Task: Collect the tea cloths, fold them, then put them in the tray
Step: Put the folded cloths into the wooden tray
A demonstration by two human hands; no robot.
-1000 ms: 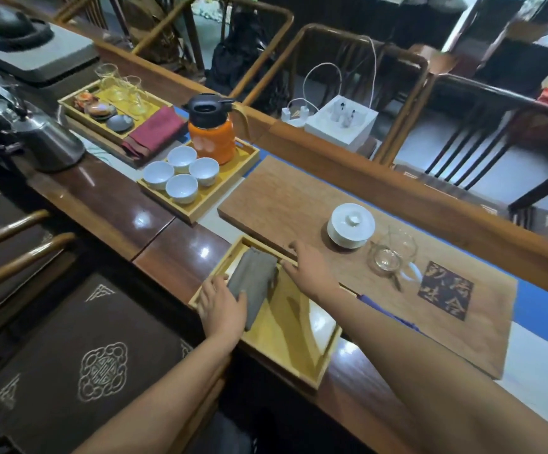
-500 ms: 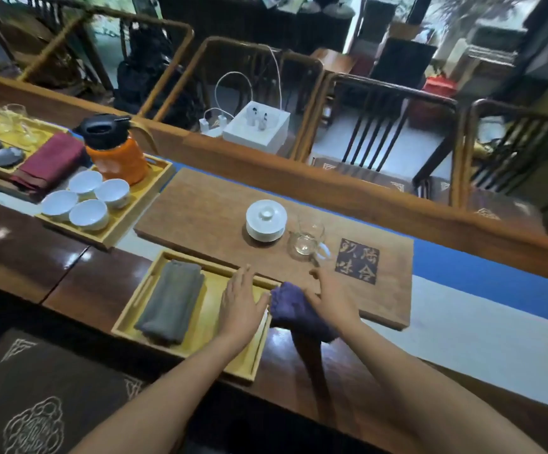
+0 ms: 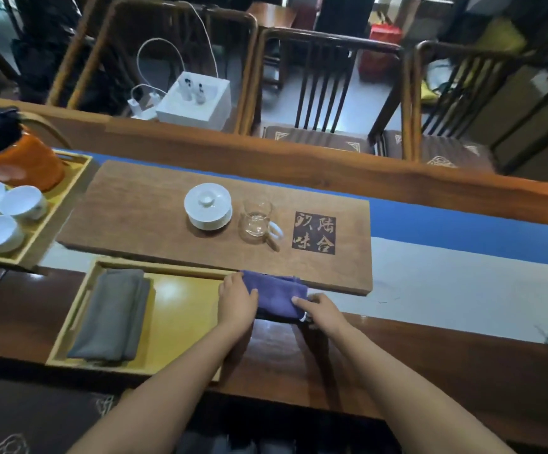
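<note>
A purple tea cloth (image 3: 277, 294) lies on the dark table just right of the yellow wooden tray (image 3: 181, 309), against the near edge of the brown tea board. My left hand (image 3: 237, 301) grips the cloth's left end, over the tray's right rim. My right hand (image 3: 322, 310) pinches its right end near a small white tag. A folded grey tea cloth (image 3: 110, 317) lies flat in the left part of the tray.
The brown tea board (image 3: 154, 224) carries a white lidded cup (image 3: 207, 206) and a glass pitcher (image 3: 257, 221). At the left, a second tray (image 3: 59, 204) holds white cups and an orange flask (image 3: 20, 158). Chairs stand behind the table's far edge.
Both hands left the grey cloth in the tray and moved right to the purple cloth. It was bunched between them and now lies drawn out flatter.
</note>
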